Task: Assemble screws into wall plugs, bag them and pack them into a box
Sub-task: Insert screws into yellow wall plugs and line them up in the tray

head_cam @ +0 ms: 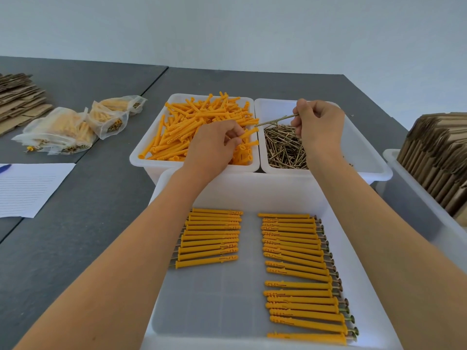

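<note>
My left hand (214, 142) pinches one orange wall plug (249, 134) over the white bin (141, 150) heaped with loose orange plugs. My right hand (319, 125) pinches a brass screw (274, 120) by its head end above the white bin (364, 157) holding the screw pile (284, 147). The screw's tip points left toward the plug's open end, a short gap apart. In the near white tray (252, 193), assembled plugs with screws lie in two rows, a left row (211, 238) and a longer right row (300, 274).
Several clear bags of finished plugs (75, 127) lie on the grey table at the left. Flat cardboard (17, 102) is stacked at the far left. A lined sheet with a blue pen (27, 188) lies nearer. At the right a white bin holds upright folded cartons (437, 157).
</note>
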